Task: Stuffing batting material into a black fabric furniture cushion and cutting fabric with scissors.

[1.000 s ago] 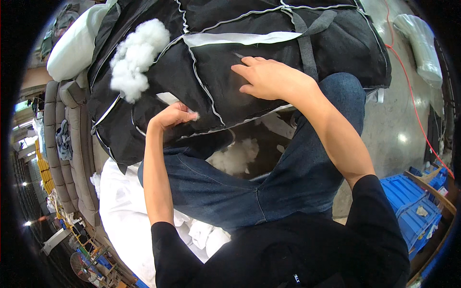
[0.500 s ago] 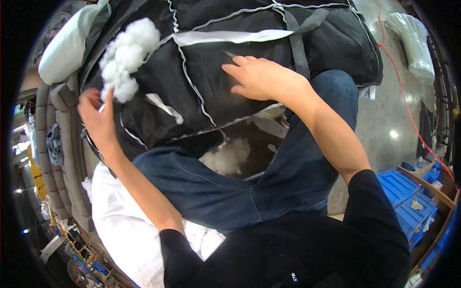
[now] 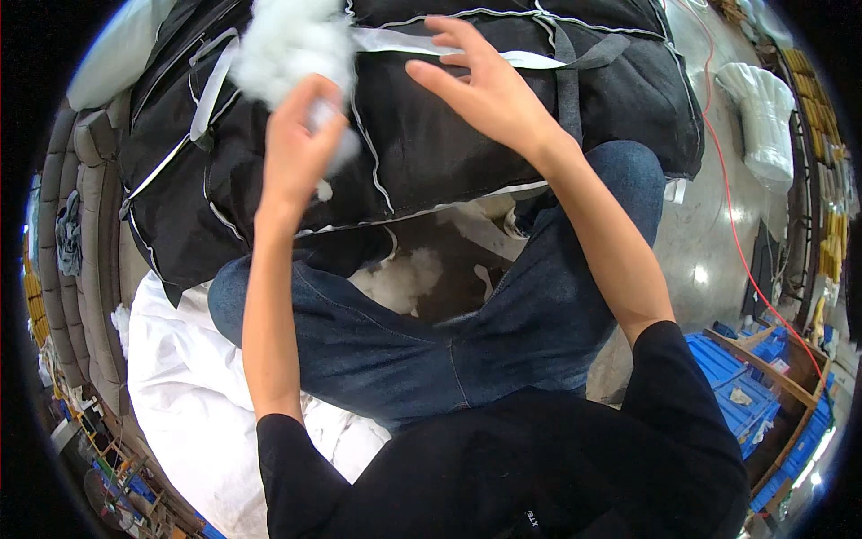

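A large black fabric cushion cover (image 3: 440,153) with pale seam edges lies before my knees. Over its left half my left hand (image 3: 303,148) is closed around a fluffy clump of white fibre stuffing (image 3: 296,49), partly smeared by motion. To the right, my right hand (image 3: 494,94) hovers with fingers spread and nothing in them, near a white fabric strip (image 3: 391,41) across the cover. A dark grey strap (image 3: 567,99) runs beside that hand. At the cover's left, a narrow white band (image 3: 212,94) stands up along an edge.
Loose stuffing (image 3: 404,277) lies on the floor between my legs. A white sack (image 3: 184,395) rests by my left side. Grey upholstered cushions (image 3: 94,260) stand at left. On the right are a clear plastic-wrapped roll (image 3: 759,117), a red cable (image 3: 732,193) and blue crates (image 3: 732,377).
My left hand has moved right from the cover's left edge, and the stuffing has shifted right with it. My right hand has risen slightly farther away, its fingers spreading.
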`<move>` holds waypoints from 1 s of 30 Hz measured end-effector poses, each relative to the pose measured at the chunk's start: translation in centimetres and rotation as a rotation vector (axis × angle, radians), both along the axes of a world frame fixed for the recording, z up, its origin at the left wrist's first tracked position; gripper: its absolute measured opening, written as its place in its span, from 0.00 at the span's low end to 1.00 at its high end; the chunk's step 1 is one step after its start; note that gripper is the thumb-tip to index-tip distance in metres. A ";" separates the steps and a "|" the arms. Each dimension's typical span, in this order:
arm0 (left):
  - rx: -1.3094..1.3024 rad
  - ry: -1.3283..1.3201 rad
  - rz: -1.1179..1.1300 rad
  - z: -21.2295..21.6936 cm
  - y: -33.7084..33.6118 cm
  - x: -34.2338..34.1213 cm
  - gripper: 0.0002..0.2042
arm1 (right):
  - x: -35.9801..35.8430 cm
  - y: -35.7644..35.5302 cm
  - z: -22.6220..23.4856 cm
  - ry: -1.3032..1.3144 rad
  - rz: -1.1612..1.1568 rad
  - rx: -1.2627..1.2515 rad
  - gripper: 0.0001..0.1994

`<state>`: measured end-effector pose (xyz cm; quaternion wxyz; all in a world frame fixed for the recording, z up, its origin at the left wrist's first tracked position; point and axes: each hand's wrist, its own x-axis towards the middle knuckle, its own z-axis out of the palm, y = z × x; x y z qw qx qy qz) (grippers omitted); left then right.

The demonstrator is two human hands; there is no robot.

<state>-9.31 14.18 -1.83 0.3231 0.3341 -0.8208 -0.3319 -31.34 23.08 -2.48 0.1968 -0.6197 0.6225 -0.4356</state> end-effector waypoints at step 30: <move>-0.482 -0.005 0.173 4.3 0.0 3.3 0.20 | -6.0 -1.3 -0.2 -1.912 0.090 -0.056 0.08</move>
